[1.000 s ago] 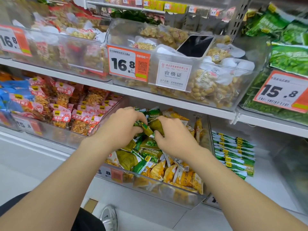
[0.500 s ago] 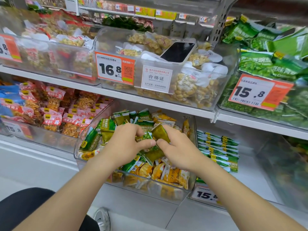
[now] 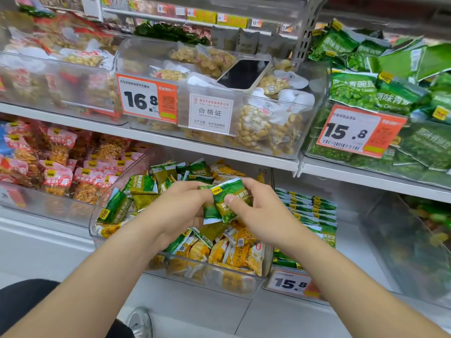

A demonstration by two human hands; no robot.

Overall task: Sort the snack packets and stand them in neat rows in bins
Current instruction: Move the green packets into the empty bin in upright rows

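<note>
A clear plastic bin (image 3: 214,276) on the lower shelf holds a loose heap of green pea packets (image 3: 142,185) and yellow snack packets (image 3: 240,256). Above the heap, both hands hold a small stack of green packets (image 3: 225,203). My left hand (image 3: 180,211) grips the stack from the left, fingers curled round it. My right hand (image 3: 258,211) pinches it from the right, thumb on the front face. In the bin to the right, green packets (image 3: 310,215) stand in a neat row.
A bin of red peanut packets (image 3: 58,176) sits on the left. The upper shelf carries a bin of pale nut packets (image 3: 256,128) with a phone (image 3: 244,74) lying on top, and a bin of large green pea bags (image 3: 380,93). Orange price tags hang on bin fronts.
Both hands have lifted slightly out of the heap, and the green packets between them now face up, gathered in a stack. The view has shifted to the right.
</note>
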